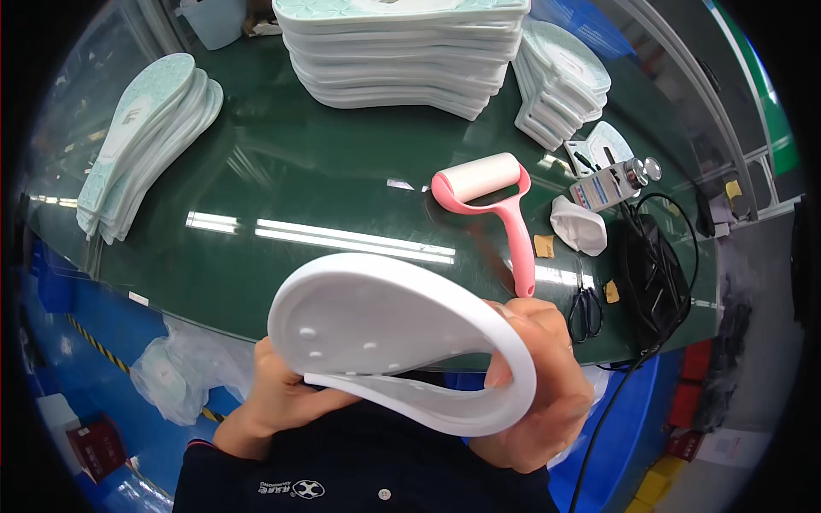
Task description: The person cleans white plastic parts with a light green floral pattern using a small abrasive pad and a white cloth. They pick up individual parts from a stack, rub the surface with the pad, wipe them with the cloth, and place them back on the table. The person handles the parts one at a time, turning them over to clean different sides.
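Note:
Over the table's front edge I hold a white moulded plastic panel (385,295) with a rounded outline, a raised rim and small studs on its inner face. It is tilted, and its narrower part faces right. My left hand (286,398) is closed on its lower left edge, with part of the fingers hidden behind the panel. My right hand (547,385) wraps round the right end, and a fingertip shows inside the opening. Beyond my right hand lies a pink-handled lint roller (483,184) with a white roll.
White panels with pale teal patterned tops stand in a tall stack (402,64), a left stack (141,141) and a right stack (560,81). At right are a metal-topped bottle (603,188), a white cloth (579,226), scissors (586,312) and a black pouch (654,282) with a cable.

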{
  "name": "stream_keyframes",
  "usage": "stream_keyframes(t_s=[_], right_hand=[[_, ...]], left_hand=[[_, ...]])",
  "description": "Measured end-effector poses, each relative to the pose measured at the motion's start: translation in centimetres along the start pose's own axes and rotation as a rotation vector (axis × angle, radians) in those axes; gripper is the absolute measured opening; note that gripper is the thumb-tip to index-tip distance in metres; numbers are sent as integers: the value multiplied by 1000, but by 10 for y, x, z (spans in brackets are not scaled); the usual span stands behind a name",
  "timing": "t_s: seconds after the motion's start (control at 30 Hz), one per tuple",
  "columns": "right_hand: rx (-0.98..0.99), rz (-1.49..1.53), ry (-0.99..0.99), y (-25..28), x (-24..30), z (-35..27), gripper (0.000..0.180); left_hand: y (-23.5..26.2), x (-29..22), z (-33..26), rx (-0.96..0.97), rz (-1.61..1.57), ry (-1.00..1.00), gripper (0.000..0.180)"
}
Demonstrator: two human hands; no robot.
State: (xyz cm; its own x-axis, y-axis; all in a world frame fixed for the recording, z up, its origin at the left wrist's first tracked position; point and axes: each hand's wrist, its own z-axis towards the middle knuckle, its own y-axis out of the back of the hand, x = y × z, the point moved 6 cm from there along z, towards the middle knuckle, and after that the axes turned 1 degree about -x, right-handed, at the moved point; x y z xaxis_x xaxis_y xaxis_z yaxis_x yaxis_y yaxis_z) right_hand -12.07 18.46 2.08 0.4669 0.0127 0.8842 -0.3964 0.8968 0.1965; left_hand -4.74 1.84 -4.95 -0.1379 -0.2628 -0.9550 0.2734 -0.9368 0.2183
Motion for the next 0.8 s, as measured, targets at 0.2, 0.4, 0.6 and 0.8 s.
stream_keyframes(t_s=[0.2, 0.4, 0.6, 0.8], right_hand=[[-31, 49, -16, 1, 3, -1, 57], [-52, 116, -2, 2, -2, -1, 51], [-71, 439, -90, -1, -8, -4, 48], [-200, 684, -290, -23, -29, -6, 51]], left_hand=[[0, 0, -3, 1, -34, 34, 25], [-1, 3, -3, 4, -24, 56, 23], [1, 6, -3, 56, -108, 107, 57], [-4, -83, 7, -72, 813, -561, 75]])
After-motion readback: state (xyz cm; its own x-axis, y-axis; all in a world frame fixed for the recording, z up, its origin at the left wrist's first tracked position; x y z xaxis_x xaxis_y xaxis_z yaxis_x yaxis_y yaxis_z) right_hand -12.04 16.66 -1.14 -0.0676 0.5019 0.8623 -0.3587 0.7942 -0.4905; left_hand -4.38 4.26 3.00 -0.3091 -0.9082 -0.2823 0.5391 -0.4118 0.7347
